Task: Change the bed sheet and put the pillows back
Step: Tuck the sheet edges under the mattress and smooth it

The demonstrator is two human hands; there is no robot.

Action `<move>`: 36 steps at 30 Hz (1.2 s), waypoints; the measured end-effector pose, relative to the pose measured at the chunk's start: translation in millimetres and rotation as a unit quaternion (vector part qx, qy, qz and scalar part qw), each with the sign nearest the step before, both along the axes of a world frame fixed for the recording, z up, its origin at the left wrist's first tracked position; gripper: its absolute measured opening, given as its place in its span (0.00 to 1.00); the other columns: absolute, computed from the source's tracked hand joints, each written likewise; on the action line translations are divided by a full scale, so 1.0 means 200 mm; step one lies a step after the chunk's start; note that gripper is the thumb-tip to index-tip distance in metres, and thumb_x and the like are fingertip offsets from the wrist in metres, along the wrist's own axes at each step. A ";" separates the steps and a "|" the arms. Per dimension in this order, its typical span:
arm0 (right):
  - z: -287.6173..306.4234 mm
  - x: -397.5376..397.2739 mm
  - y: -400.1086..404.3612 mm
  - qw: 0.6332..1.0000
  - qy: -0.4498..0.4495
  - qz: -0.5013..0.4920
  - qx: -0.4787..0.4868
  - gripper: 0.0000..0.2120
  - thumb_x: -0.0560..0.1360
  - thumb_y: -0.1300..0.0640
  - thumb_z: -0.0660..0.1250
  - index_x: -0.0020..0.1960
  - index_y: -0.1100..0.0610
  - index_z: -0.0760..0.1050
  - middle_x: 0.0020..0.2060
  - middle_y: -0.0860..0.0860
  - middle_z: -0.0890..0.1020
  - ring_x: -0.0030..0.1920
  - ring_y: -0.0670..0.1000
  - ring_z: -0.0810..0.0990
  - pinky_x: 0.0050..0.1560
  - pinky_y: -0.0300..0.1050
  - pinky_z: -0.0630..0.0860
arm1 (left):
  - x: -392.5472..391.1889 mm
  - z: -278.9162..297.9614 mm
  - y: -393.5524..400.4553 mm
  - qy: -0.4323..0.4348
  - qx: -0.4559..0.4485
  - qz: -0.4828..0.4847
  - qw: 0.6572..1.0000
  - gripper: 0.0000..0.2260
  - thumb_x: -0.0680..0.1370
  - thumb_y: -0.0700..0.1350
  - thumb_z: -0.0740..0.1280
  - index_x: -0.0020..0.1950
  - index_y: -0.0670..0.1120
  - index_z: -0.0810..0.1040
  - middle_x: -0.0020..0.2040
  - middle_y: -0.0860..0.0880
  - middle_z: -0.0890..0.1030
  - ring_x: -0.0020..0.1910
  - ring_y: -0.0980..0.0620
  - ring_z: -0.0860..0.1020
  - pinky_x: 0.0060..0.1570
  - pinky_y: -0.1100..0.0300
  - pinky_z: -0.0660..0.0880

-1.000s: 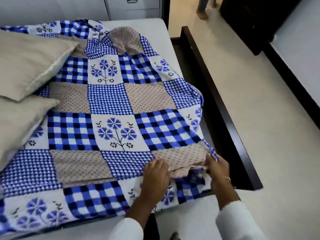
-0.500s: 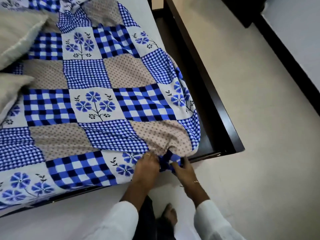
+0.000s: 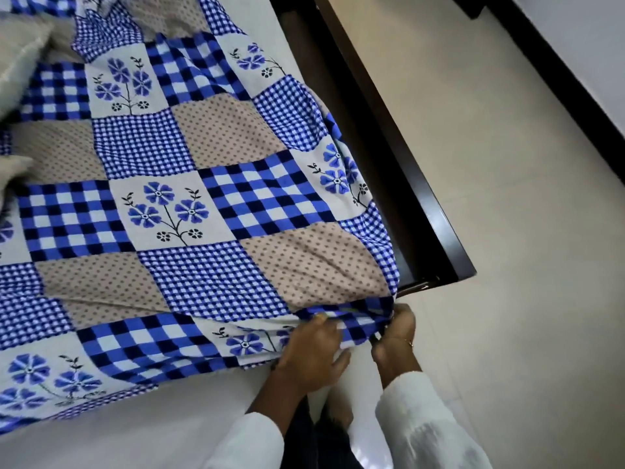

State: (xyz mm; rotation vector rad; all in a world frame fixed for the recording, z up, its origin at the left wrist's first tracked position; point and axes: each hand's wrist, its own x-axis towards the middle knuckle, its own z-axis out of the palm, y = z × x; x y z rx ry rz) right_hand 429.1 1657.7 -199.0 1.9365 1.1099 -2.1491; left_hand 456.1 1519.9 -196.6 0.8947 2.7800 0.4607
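A blue, white and beige patchwork bed sheet (image 3: 189,211) with checks and flowers covers the mattress (image 3: 135,424). Its near corner is pulled over the mattress corner. My left hand (image 3: 309,353) grips the sheet's hem just left of that corner, fingers curled under the cloth. My right hand (image 3: 394,336) pinches the bunched corner of the sheet at the mattress corner. Two beige pillows lie at the left edge, one pillow (image 3: 20,69) higher up and another pillow (image 3: 12,170) below it, both cut off by the frame.
The dark wooden bed frame (image 3: 422,204) runs along the right side of the mattress with a gap beside it. Pale tiled floor (image 3: 507,299) lies to the right. A dark skirting (image 3: 568,89) and white wall stand at top right. My foot shows between my sleeves.
Both hands have drawn the sheet's corner down from the mattress top over the corner edge. The view has dropped lower and closer to the bed corner.
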 end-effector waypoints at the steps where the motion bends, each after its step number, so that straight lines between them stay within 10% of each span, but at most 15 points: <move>1: -0.01 -0.05 0.03 0.999 0.027 -0.010 0.028 0.07 0.68 0.54 0.61 0.34 0.56 0.72 0.33 0.53 0.76 0.36 0.55 0.75 0.36 0.44 0.72 | -0.05 0.04 0.01 0.056 0.046 0.034 0.997 0.11 0.71 0.51 0.61 0.40 0.46 0.79 0.39 0.49 0.78 0.41 0.49 0.75 0.37 0.58 0.72; 3: -0.02 -0.15 0.10 0.988 0.051 0.049 0.136 0.07 0.67 0.55 0.61 0.38 0.56 0.77 0.38 0.54 0.78 0.44 0.56 0.76 0.48 0.51 0.74 | -0.17 0.10 0.00 0.134 0.039 0.104 0.985 0.11 0.71 0.51 0.66 0.50 0.47 0.76 0.48 0.48 0.76 0.47 0.48 0.72 0.43 0.55 0.70; 8: -0.02 -0.41 0.17 0.858 0.102 0.424 0.271 0.16 0.73 0.72 0.59 0.58 0.64 0.77 0.54 0.61 0.79 0.53 0.55 0.77 0.56 0.46 0.75 | -0.53 0.16 -0.11 0.047 -0.110 0.170 0.978 0.48 0.56 0.75 0.65 0.67 0.46 0.64 0.66 0.43 0.66 0.67 0.40 0.61 0.60 0.33 0.64; 11: 0.10 -0.57 0.13 0.843 0.177 0.468 0.198 0.12 0.73 0.72 0.63 0.56 0.68 0.77 0.54 0.58 0.78 0.48 0.48 0.80 0.49 0.35 0.77 | -0.67 0.13 -0.15 0.020 -0.137 0.130 0.982 0.59 0.54 0.82 0.52 0.76 0.46 0.51 0.75 0.46 0.55 0.74 0.40 0.50 0.65 0.29 0.44; 15: 0.25 -0.71 0.03 0.871 0.155 0.463 -0.056 0.35 0.62 0.25 0.56 0.49 0.51 0.81 0.50 0.50 0.83 0.53 0.50 0.80 0.58 0.45 0.73 | -0.77 0.14 -0.07 -0.003 -0.133 0.075 0.988 0.61 0.54 0.83 0.49 0.77 0.47 0.41 0.77 0.46 0.50 0.74 0.36 0.47 0.63 0.27 0.42; 20: 0.26 -0.82 0.06 0.817 0.114 0.539 -0.171 0.27 0.72 0.32 0.54 0.49 0.52 0.79 0.46 0.50 0.85 0.52 0.50 0.82 0.59 0.46 0.75 | -0.83 0.15 0.06 0.024 -0.069 0.047 0.996 0.52 0.62 0.78 0.52 0.74 0.42 0.54 0.76 0.45 0.54 0.74 0.40 0.53 0.62 0.30 0.53; 26: 0.21 -0.80 0.33 0.916 0.117 0.357 -0.143 0.23 0.66 0.52 0.71 0.56 0.65 0.77 0.45 0.60 0.83 0.45 0.57 0.83 0.52 0.49 0.78 | -0.85 0.12 0.06 0.050 0.010 -0.008 0.999 0.49 0.64 0.76 0.58 0.75 0.47 0.51 0.76 0.41 0.54 0.75 0.37 0.52 0.66 0.29 0.47; 31: 0.03 -0.71 0.76 0.991 0.068 0.037 -0.110 0.38 0.55 0.43 0.79 0.60 0.58 0.76 0.55 0.61 0.81 0.55 0.63 0.80 0.58 0.67 0.72 | -0.84 0.08 0.16 0.001 -0.101 -0.077 0.992 0.48 0.63 0.79 0.52 0.73 0.48 0.61 0.75 0.43 0.59 0.74 0.38 0.52 0.61 0.26 0.49; 36: 0.03 -0.67 0.68 0.978 0.036 0.181 -0.095 0.14 0.79 0.49 0.58 0.55 0.58 0.74 0.38 0.56 0.83 0.42 0.56 0.79 0.44 0.49 0.77 | -0.86 0.08 0.30 -0.001 -0.115 -0.066 0.991 0.45 0.65 0.78 0.50 0.72 0.49 0.61 0.75 0.44 0.60 0.74 0.40 0.55 0.62 0.27 0.50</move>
